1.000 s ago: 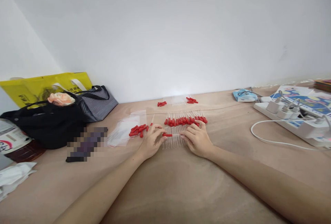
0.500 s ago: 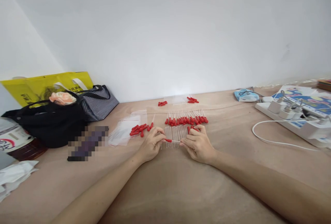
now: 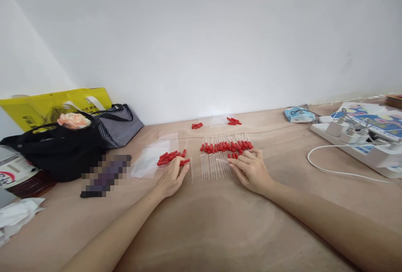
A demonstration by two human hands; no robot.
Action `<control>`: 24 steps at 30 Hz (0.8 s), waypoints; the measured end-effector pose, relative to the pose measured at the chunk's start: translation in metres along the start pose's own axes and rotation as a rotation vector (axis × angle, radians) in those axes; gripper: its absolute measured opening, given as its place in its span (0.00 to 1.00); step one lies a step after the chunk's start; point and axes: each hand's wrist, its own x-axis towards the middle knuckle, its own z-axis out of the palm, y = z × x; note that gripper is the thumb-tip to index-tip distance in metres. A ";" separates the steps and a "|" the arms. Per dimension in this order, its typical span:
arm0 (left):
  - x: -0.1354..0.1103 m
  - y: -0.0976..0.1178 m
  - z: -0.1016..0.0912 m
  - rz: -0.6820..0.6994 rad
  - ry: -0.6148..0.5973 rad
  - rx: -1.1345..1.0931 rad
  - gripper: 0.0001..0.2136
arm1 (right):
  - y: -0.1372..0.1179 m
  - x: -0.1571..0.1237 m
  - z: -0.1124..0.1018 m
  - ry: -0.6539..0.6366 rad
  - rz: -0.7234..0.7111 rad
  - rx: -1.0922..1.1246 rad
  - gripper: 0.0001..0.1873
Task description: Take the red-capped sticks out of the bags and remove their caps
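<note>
My left hand point(image 3: 172, 178) pinches a red rubber dropper bulb point(image 3: 184, 162) between thumb and fingers, close to a loose pile of red bulbs point(image 3: 168, 156). Held in the fingertips of my right hand point(image 3: 253, 171) is a clear dropper tube point(image 3: 222, 161), its free end pointing left. Beneath it lies a row of bare clear tubes point(image 3: 212, 169). One single tube point(image 3: 192, 171) rests apart, to their left. Several red bulbs point(image 3: 233, 155) lie just past my right fingers. Behind stands a row of droppers point(image 3: 224, 146) with red bulbs on their near ends.
Clear plastic bags point(image 3: 150, 159) lie left of the bulbs. Further left are a pixelated dark object point(image 3: 106, 175), a black bag point(image 3: 72, 155) and a striped bag point(image 3: 121, 125). Small groups of bulbs point(image 3: 234, 121) lie near the wall. A power strip point(image 3: 351, 142) with a white cable point(image 3: 339, 173) is right.
My hands have moved apart. The bulb and tube that met between them are now separate, the bulb in my left hand and the tube in my right.
</note>
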 end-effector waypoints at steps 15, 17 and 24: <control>0.014 0.016 0.013 0.042 -0.088 -0.040 0.07 | -0.023 0.035 0.046 0.018 -0.027 -0.062 0.09; 0.014 0.015 0.013 0.062 -0.088 -0.046 0.07 | -0.027 0.037 0.047 -0.046 -0.028 -0.070 0.10; 0.013 0.012 0.013 0.073 -0.100 -0.069 0.09 | -0.038 0.039 0.043 -0.250 -0.052 -0.063 0.20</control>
